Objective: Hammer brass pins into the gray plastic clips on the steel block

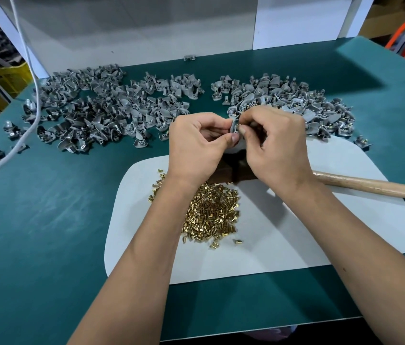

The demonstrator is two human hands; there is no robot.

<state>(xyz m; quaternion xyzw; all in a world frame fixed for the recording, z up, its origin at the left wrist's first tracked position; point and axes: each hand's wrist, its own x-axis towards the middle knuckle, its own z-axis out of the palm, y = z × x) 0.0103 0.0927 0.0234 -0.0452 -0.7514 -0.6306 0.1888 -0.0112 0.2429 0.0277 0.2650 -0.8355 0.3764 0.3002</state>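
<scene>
**Inspector:** Head view: your left hand (200,143) and right hand (274,145) meet at 12 o'clock of the white mat (283,245), both pinching one gray clip (234,125) between thumbs and fingertips. A brass glint shows at the clip; I cannot tell whether a pin is seated.

**Operator:** And the block?

**Inspector:** A dark block (231,170) lies directly beneath your hands, mostly hidden. The pins (211,215) are heaped at 6 o'clock of it, the hammer handle (370,186) at 3 o'clock, untouched.

**Operator:** Risks?

**Inspector:** In my judgement, a pin started crooked will bend or split the clip under the blow. Drop it now and it vanishes into the heap. The clip piles (102,110) at 10 and 1 o'clock sit close; you could mix finished with unfinished.
</scene>
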